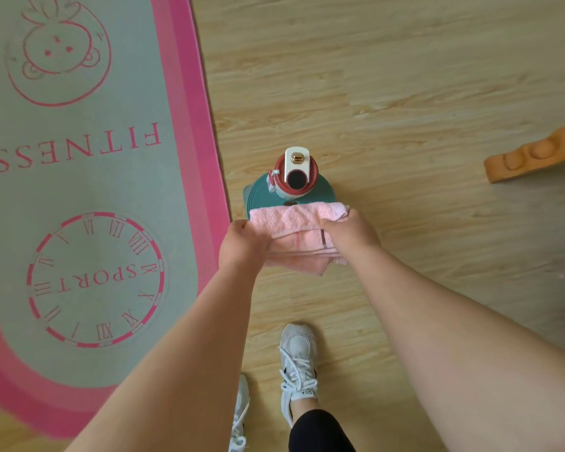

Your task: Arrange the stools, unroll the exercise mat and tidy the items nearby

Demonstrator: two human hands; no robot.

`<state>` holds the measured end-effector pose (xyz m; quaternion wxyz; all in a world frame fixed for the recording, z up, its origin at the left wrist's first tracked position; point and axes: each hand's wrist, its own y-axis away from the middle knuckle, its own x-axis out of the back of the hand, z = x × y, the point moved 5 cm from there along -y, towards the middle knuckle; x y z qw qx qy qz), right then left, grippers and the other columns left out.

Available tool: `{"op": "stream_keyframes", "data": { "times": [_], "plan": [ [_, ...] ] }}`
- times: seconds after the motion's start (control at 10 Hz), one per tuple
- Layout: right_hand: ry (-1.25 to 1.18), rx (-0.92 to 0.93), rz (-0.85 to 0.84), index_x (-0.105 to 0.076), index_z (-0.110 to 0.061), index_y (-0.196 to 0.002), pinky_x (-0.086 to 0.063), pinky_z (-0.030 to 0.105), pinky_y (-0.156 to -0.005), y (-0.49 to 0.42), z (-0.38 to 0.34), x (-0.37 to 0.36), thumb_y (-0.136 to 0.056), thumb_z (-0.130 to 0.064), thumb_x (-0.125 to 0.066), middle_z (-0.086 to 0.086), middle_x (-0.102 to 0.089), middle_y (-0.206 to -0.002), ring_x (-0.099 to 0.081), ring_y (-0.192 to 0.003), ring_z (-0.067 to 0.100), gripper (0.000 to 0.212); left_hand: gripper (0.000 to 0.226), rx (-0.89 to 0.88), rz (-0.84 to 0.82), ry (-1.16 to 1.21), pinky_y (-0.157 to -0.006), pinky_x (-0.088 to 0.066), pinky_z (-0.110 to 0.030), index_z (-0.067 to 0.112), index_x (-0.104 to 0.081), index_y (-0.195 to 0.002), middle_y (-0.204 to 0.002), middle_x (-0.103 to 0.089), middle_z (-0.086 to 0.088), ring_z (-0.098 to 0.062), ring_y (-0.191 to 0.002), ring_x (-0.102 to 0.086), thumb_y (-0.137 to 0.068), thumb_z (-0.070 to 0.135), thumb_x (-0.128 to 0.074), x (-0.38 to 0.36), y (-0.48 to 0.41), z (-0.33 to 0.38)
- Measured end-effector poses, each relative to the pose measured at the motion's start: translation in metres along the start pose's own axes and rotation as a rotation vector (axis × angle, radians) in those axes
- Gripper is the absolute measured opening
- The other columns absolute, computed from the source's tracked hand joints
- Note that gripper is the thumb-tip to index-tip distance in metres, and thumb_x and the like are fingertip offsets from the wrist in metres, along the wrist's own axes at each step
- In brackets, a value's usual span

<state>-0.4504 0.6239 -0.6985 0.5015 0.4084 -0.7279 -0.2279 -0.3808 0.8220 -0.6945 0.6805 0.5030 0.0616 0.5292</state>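
A folded pink towel [294, 220] lies across the near side of a green stool [320, 187], partly hanging over its front edge. My left hand [242, 246] grips the towel's left end and my right hand [349, 233] grips its right end. On the stool behind the towel stands a bottle [296, 172] with a red and white lid. The exercise mat [88, 177] lies unrolled on the floor to the left, grey-green with a pink border and the words FITNESS and SPORT.
An orange wooden piece [532, 154] with round hollows lies on the wood floor at the right edge. My feet in white sneakers [297, 363] stand just below the stool. The mat's edge runs close to the stool's left side.
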Motion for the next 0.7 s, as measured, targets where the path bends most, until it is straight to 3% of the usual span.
{"op": "stream_keyframes", "data": {
  "times": [0.1,0.2,0.3,0.4,0.5,0.6,0.7],
  "plan": [
    [0.008,0.007,0.024,-0.053,-0.019,-0.121,-0.056,0.047,-0.081,-0.021,-0.001,-0.009,-0.083,-0.042,-0.063,0.005,-0.063,-0.11,-0.063,-0.097,0.031,0.046,0.04,-0.048,0.01,-0.008,-0.078,-0.044,-0.029,0.017,-0.052,-0.127,-0.107,-0.061,-0.001,-0.021,-0.092,-0.056,-0.088,0.017,-0.06,-0.008,-0.019,0.001],
    [0.067,0.025,0.042,-0.052,-0.016,-0.12,-0.048,0.03,-0.066,-0.033,-0.002,-0.015,-0.084,-0.035,-0.061,0.006,-0.064,-0.11,-0.058,-0.084,0.025,0.041,0.03,-0.015,-0.095,-0.055,-0.061,-0.043,-0.024,0.022,-0.052,-0.121,-0.092,-0.055,0.006,-0.017,-0.077,-0.051,-0.093,0.014,-0.052,-0.018,-0.027,-0.003],
    [0.132,0.023,0.021,-0.047,-0.017,-0.129,-0.032,0.023,-0.049,-0.031,-0.003,-0.018,-0.084,-0.028,-0.061,0.003,-0.062,-0.106,-0.053,-0.076,0.021,0.047,0.062,0.042,-0.155,-0.091,-0.045,-0.037,-0.018,0.026,-0.026,-0.15,-0.135,-0.053,-0.003,-0.004,-0.059,-0.045,-0.094,0.01,-0.048,-0.019,-0.027,-0.01],
    [0.153,0.042,0.028,-0.047,-0.021,-0.132,-0.027,0.02,-0.046,-0.022,-0.006,-0.018,-0.086,-0.023,-0.061,-0.003,-0.053,-0.089,-0.043,-0.061,0.011,0.049,0.065,0.058,-0.161,-0.096,-0.049,-0.04,-0.019,0.026,-0.026,-0.151,-0.132,-0.055,-0.006,-0.005,-0.058,-0.046,-0.092,0.006,-0.046,-0.01,-0.02,-0.01],
    [0.177,0.033,0.036,-0.051,-0.019,-0.128,-0.026,0.019,-0.045,-0.007,-0.014,-0.015,-0.087,-0.021,-0.059,0.002,-0.058,-0.098,-0.044,-0.06,0.012,0.042,0.063,0.047,-0.158,-0.107,-0.045,-0.043,-0.021,0.024,-0.029,-0.149,-0.121,-0.06,-0.004,-0.008,-0.057,-0.048,-0.092,0.006,-0.046,0.004,-0.006,-0.004],
    [0.209,0.018,-0.002,-0.049,-0.017,-0.135,-0.032,0.021,-0.05,0.011,-0.021,-0.015,-0.088,-0.021,-0.056,0.005,-0.06,-0.114,-0.057,-0.075,0.017,0.048,0.059,0.017,-0.172,-0.191,-0.044,-0.042,-0.02,0.02,-0.033,-0.148,-0.128,-0.058,-0.008,-0.007,-0.053,-0.047,-0.093,0.009,-0.048,0.022,0.008,0.006],
    [0.229,0.019,-0.004,-0.042,-0.018,-0.143,-0.038,0.025,-0.069,0.041,-0.027,-0.013,-0.09,-0.021,-0.052,0.008,-0.052,-0.136,-0.057,-0.111,0.028,0.055,0.055,-0.049,-0.202,-0.267,-0.067,-0.05,-0.028,0.018,-0.038,-0.146,-0.134,-0.055,-0.009,-0.017,-0.075,-0.062,-0.093,0.008,-0.049,0.045,0.027,0.02]
  ]
}}
